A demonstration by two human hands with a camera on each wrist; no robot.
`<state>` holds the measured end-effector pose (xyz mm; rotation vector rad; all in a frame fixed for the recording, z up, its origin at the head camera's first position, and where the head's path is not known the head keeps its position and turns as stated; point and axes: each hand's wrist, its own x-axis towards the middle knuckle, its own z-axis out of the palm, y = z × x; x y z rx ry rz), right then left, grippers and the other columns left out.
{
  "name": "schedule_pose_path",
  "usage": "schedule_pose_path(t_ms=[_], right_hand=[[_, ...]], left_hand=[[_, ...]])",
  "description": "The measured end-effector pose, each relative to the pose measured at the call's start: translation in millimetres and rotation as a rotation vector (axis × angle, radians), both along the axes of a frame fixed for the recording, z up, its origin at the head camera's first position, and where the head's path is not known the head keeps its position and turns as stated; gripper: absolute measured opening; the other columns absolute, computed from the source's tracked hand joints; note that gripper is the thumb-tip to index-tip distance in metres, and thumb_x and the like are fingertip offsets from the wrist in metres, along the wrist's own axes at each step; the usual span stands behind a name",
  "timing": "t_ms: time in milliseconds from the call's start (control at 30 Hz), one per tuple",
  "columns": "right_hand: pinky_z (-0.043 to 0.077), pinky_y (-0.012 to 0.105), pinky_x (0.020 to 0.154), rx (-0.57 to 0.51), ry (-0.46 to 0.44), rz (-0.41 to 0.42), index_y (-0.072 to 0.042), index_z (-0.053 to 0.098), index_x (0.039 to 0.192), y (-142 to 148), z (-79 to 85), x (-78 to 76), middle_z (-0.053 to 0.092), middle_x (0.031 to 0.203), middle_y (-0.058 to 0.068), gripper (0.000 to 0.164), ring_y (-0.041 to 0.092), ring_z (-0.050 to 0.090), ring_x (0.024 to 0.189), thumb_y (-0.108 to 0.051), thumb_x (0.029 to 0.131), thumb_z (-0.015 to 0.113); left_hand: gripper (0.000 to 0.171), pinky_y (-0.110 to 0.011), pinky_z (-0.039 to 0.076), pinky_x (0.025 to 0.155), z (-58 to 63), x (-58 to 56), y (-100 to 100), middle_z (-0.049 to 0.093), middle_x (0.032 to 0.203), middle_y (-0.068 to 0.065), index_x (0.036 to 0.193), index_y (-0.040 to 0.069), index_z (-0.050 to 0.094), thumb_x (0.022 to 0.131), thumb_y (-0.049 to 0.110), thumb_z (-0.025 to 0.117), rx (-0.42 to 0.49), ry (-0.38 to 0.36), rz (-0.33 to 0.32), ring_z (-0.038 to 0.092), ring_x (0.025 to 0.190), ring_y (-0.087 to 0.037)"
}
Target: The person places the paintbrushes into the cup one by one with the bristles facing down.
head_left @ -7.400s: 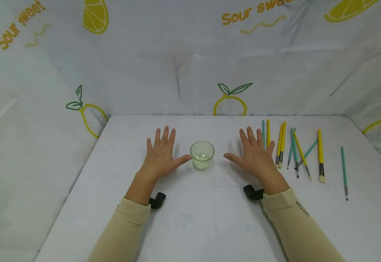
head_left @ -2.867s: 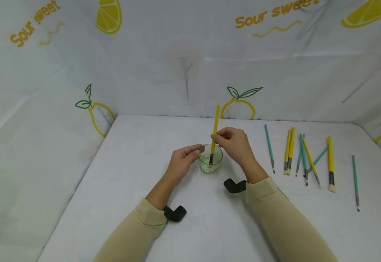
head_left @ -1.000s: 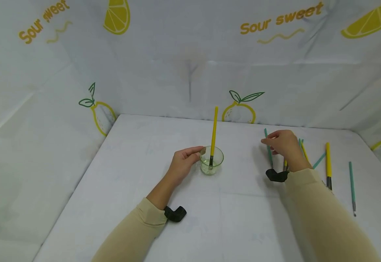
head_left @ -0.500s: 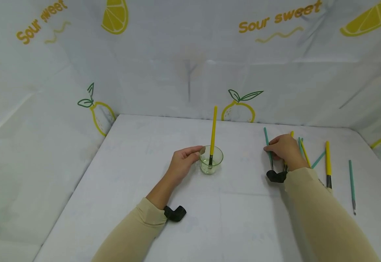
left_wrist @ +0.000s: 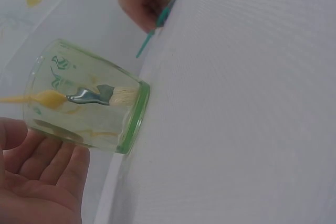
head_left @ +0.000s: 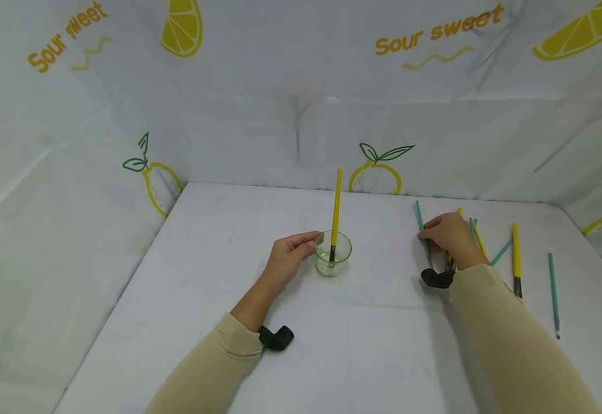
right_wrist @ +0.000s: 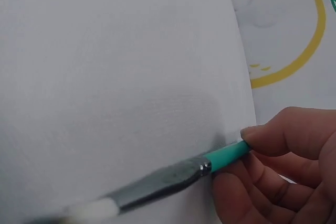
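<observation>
Teal brush (right_wrist: 165,180) has a white tip (right_wrist: 94,209) only right-wrist cam catches, lower left; right fingers (right_wrist: 233,198) pinch the handle (right_wrist: 228,156), left fingers (left_wrist: 76,174) grip the cup (left_wrist: 86,66).

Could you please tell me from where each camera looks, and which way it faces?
Head: on the head, facing forward and down over the table; left hand, right hand and sleeves show.
Left wrist: on that wrist, facing across the table at the glass; part of the left hand shows, the right hand beyond.
Right wrist: on that wrist, facing the teal brush; only part of the right hand shows.
Shared: head and left wrist both show the yellow brush standing in the glass.
</observation>
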<state>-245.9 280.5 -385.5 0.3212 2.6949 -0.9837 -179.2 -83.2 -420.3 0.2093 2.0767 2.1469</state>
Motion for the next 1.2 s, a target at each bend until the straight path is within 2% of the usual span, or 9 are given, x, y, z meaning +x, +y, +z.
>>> schedule_pose_path(t_ms=[233, 400, 600, 733, 867, 1033, 1200], right_hand=[[0.056, 0.023, 0.065, -0.130, 0.022, -0.043, 0.005, 0.053, 0.135, -1, 3.8, 2.6, 0.072, 0.081, -0.001, 0.053, 0.009, 0.070, 0.067, -0.019, 0.090, 0.062], [0.059, 0.024, 0.071, -0.311, 0.068, -0.066, 0.001, 0.041, 0.147, -14, 7.7, 8.7, 0.069, 0.090, -0.006, 0.063, 0.006, 0.070, 0.075, -0.019, 0.092, 0.064], [0.060, 0.024, 0.074, -0.537, 0.201, -0.072, 0.000, 0.038, 0.149, -39, 16.4, 21.1, 0.071, 0.090, -0.007, 0.062, 0.007, 0.072, 0.081, -0.013, 0.094, 0.063], [0.061, 0.025, 0.072, -0.746, 0.296, -0.111, 0.002, 0.043, 0.145, -62, 28.6, 30.6, 0.073, 0.087, -0.005, 0.058, 0.011, 0.073, 0.078, -0.010, 0.093, 0.066], [0.061, 0.027, 0.072, -0.879, 0.391, -0.126, 0.003, 0.046, 0.140, -82, 40.4, 41.4, 0.074, 0.086, -0.002, 0.055, 0.014, 0.073, 0.075, -0.009, 0.092, 0.068], [0.062, 0.030, 0.071, -0.970, 0.480, -0.107, 0.003, 0.058, 0.124, -100, 51.6, 54.4, 0.074, 0.086, 0.000, 0.039, 0.016, 0.074, 0.075, -0.005, 0.088, 0.072], [0.062, 0.031, 0.068, -0.992, 0.574, -0.085, 0.002, 0.067, 0.101, -116, 59.1, 63.0, 0.072, 0.083, 0.002, 0.024, 0.016, 0.074, 0.074, -0.006, 0.082, 0.079]], left_hand=[[0.032, -0.029, 0.052, 0.098, 2.4, 1.6, 1, 0.067, 0.128, -0.008, 0.125, 0.006, 0.067, 0.095, 0.012, 0.058, -0.006, 0.001, 0.011, 0.059, 0.120, -0.017], [0.032, -0.027, 0.053, 0.097, 0.9, 1.4, 0, 0.067, 0.128, -0.008, 0.125, 0.005, 0.067, 0.095, 0.012, 0.058, -0.005, 0.009, 0.013, 0.060, 0.118, -0.015], [0.032, -0.028, 0.052, 0.098, 0.0, 0.5, 0, 0.066, 0.128, -0.008, 0.126, 0.005, 0.067, 0.095, 0.011, 0.058, 0.001, 0.018, 0.000, 0.060, 0.120, -0.015], [0.032, -0.028, 0.052, 0.099, -0.1, 0.2, 1, 0.067, 0.128, -0.007, 0.125, 0.006, 0.067, 0.096, 0.012, 0.058, 0.001, 0.012, 0.002, 0.060, 0.120, -0.015], [0.032, -0.028, 0.052, 0.099, 0.5, 1.1, 1, 0.067, 0.128, -0.009, 0.126, 0.004, 0.067, 0.096, 0.011, 0.058, 0.006, 0.013, 0.003, 0.060, 0.121, -0.016], [0.032, -0.028, 0.052, 0.098, -1.0, 0.4, 1, 0.066, 0.129, -0.010, 0.126, 0.004, 0.067, 0.095, 0.011, 0.058, 0.004, 0.012, 0.002, 0.059, 0.122, -0.017], [0.032, -0.025, 0.052, 0.096, 0.2, 0.7, 1, 0.066, 0.129, -0.011, 0.126, 0.004, 0.067, 0.096, 0.011, 0.059, 0.000, 0.009, 0.007, 0.060, 0.117, -0.016]])
